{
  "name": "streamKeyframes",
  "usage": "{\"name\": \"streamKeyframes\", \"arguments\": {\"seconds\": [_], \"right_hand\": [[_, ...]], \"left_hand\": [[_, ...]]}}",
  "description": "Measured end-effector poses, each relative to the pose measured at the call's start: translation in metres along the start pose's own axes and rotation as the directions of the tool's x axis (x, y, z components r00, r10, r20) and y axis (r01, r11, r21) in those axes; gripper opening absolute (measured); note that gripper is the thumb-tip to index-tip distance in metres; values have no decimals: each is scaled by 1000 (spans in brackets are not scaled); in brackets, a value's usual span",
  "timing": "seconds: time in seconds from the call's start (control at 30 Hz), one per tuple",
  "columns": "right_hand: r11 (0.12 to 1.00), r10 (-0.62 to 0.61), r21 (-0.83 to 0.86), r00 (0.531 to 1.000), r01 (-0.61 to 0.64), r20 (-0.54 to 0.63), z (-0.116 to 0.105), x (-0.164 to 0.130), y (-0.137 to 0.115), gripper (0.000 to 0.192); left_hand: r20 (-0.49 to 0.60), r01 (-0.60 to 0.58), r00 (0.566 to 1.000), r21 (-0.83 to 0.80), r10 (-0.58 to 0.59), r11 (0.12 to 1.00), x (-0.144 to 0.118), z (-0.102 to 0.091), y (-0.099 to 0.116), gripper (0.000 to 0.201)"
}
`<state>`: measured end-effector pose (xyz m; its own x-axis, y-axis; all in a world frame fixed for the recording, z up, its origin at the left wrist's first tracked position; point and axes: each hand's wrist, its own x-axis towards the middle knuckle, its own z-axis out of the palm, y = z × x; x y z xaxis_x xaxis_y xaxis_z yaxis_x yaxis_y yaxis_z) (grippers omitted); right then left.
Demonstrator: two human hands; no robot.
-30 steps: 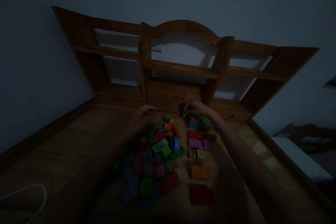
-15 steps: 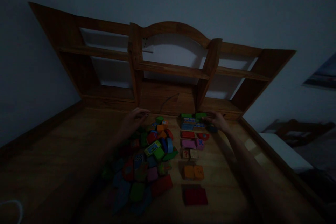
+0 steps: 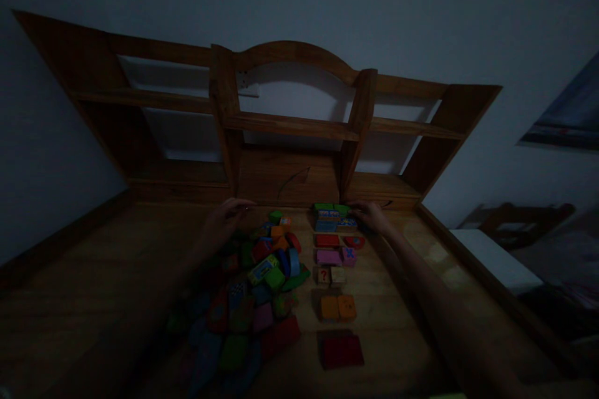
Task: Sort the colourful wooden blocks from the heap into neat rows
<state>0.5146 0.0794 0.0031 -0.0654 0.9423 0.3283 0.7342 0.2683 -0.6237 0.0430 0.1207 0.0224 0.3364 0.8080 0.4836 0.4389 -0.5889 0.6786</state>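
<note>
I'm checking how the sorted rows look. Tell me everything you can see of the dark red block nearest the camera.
The dark red block looks like a flat, roughly square piece, perhaps painted wood; the dim light hides any seam or print. It lies flat on the wooden table, at the near end of the column of sorted rows, just below the pair of orange blocks and apart from them. The loose pile lies to its left. Neither hand touches it.

Green blocks [image 3: 331, 207] flat, far end of sorted column, beside blue blocks [image 3: 335, 223].
</note>
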Motion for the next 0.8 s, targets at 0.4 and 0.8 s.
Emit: {"name": "streamKeyframes", "arguments": {"seconds": [0.4,0.8], "right_hand": [[997,-41,-68,999,40,-13,8,-1,0,29],[995,-43,-91,998,38,-54,12,-2,0,28]], "left_hand": [[3,23,1000,39,-23,999,1,1,8,31],[17,31,999,-19,-31,999,1,4,3,30]]}}
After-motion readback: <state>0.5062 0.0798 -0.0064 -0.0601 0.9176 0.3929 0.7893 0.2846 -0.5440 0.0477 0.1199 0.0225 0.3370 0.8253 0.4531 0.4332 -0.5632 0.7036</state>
